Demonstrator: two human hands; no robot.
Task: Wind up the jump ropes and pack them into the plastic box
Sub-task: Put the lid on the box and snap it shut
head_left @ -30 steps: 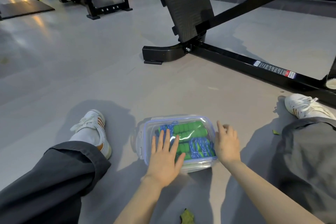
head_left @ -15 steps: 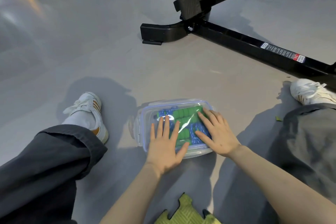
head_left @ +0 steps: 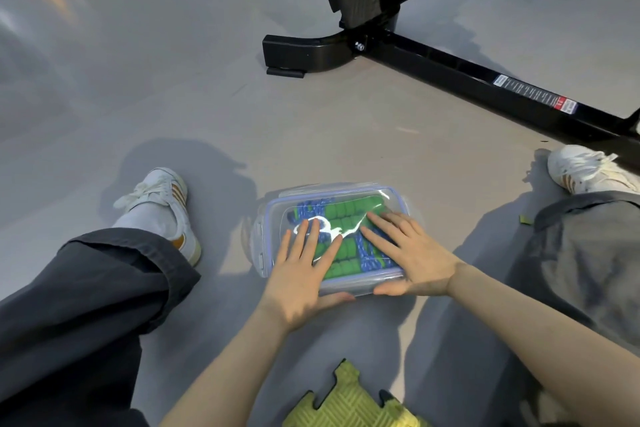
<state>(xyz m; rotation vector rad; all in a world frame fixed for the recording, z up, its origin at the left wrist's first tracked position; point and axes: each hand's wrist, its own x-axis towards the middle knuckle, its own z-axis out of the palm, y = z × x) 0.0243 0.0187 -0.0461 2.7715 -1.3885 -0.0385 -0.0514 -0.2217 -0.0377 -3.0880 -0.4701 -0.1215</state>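
A clear plastic box (head_left: 266,236) with a blue-rimmed lid sits on the grey floor between my legs. Through the lid I see coiled jump ropes (head_left: 346,215) with green handles and blue cord. My left hand (head_left: 301,274) lies flat on the lid's near left part, fingers straight, thumb along the front edge. My right hand (head_left: 412,253) lies flat on the lid's right part, fingers spread, thumb under the near rim.
The black steel frame of a gym machine (head_left: 433,59) crosses the floor beyond the box. My two legs in dark trousers and white shoes (head_left: 162,204) flank the box. A yellow-green foam mat piece (head_left: 349,399) lies just in front of me.
My right hand moved from the box's right side onto the lid and now presses flat. The left hand stayed on the lid. The view tilted down.
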